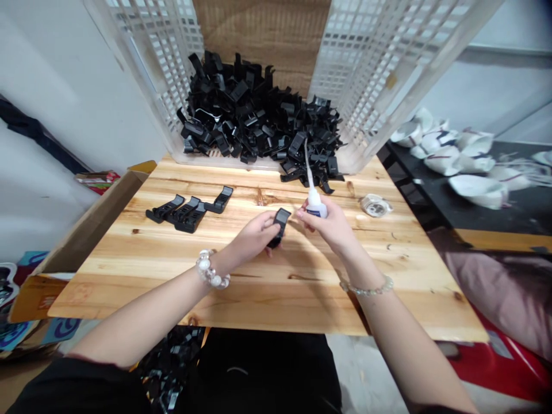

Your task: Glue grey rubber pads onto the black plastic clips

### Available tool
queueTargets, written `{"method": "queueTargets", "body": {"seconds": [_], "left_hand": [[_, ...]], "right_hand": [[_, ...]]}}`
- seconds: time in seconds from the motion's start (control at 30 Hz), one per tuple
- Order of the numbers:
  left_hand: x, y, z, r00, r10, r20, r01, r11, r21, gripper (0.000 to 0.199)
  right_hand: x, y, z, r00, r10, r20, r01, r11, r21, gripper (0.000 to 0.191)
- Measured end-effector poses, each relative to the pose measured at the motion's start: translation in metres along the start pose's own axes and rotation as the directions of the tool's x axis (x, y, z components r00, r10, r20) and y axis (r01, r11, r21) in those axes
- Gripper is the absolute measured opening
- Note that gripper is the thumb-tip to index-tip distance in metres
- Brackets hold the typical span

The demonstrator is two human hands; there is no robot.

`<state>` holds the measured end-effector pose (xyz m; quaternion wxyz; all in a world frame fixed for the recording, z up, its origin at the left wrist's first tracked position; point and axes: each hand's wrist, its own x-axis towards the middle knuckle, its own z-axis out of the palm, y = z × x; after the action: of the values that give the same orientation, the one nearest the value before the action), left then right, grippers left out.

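Note:
My left hand (254, 237) is shut on a small black plastic clip (281, 226), which is partly hidden by my fingers. My right hand (328, 225) grips a white glue bottle (314, 204) with a long thin nozzle pointing up and away. The bottle is close to the clip, but they do not touch. Several similar black parts (185, 213) lie on the wooden tabletop (302, 293) to the left of my hands. A large heap of black plastic clips (259, 112) sits at the back of the table.
A white lattice crate (155, 63) stands around the heap. A small round clear packet (375, 205) lies on the right of the table. White fabric pieces (457, 158) lie on a dark surface to the right. A cardboard box (86, 230) stands at the left edge. More black parts (170, 368) lie below the table.

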<state>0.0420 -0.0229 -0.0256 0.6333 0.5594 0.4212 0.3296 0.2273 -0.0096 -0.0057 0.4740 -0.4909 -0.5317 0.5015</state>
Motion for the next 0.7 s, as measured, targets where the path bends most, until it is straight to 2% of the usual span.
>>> {"method": "queueTargets", "body": {"seconds": [0.03,0.1,0.17,0.23,0.27,0.4,0.47,0.6,0.63,0.7], "left_hand": [[0.002,0.002,-0.006,0.998,-0.001,-0.059,0.004,0.999,0.041,0.029],[0.008,0.004,-0.021,0.984,0.025,-0.178,0.015,0.975,0.223,0.023],[0.013,0.004,-0.038,0.959,0.145,-0.243,-0.005,0.868,0.497,0.024],[0.017,0.003,-0.053,0.926,0.265,-0.270,-0.009,0.729,0.684,0.025],[0.018,0.001,-0.058,0.910,0.301,-0.284,-0.001,0.688,0.725,0.025],[0.020,-0.002,-0.069,0.855,0.364,-0.369,0.065,0.631,0.773,0.043],[0.017,-0.001,-0.068,0.840,0.413,-0.352,0.090,0.534,0.841,0.045],[0.006,0.007,-0.054,0.838,0.485,-0.252,0.136,0.261,0.956,0.036],[0.003,0.009,-0.049,0.854,0.474,-0.215,0.113,0.234,0.966,0.034],[-0.001,0.011,-0.038,0.913,0.393,-0.106,0.002,0.255,0.967,0.033]], "right_hand": [[0.001,0.001,-0.001,1.000,0.009,-0.020,-0.008,1.000,0.023,0.035],[0.003,0.003,-0.001,0.998,0.035,-0.054,-0.033,0.999,0.038,0.034],[0.003,0.004,0.000,0.996,0.059,-0.070,-0.057,0.998,0.035,0.033],[0.002,0.004,0.003,0.995,0.069,-0.074,-0.066,0.997,0.040,0.031],[0.001,0.003,0.004,0.995,0.070,-0.075,-0.066,0.997,0.048,0.030],[-0.002,0.000,0.007,0.994,0.080,-0.077,-0.074,0.994,0.076,0.030],[-0.001,0.000,0.007,0.994,0.083,-0.077,-0.077,0.994,0.075,0.029],[0.002,0.004,0.005,0.993,0.096,-0.073,-0.090,0.993,0.078,0.029],[0.003,0.005,0.005,0.992,0.102,-0.071,-0.096,0.992,0.088,0.030],[0.003,0.008,0.006,0.992,0.113,-0.058,-0.106,0.988,0.111,0.032]]}}
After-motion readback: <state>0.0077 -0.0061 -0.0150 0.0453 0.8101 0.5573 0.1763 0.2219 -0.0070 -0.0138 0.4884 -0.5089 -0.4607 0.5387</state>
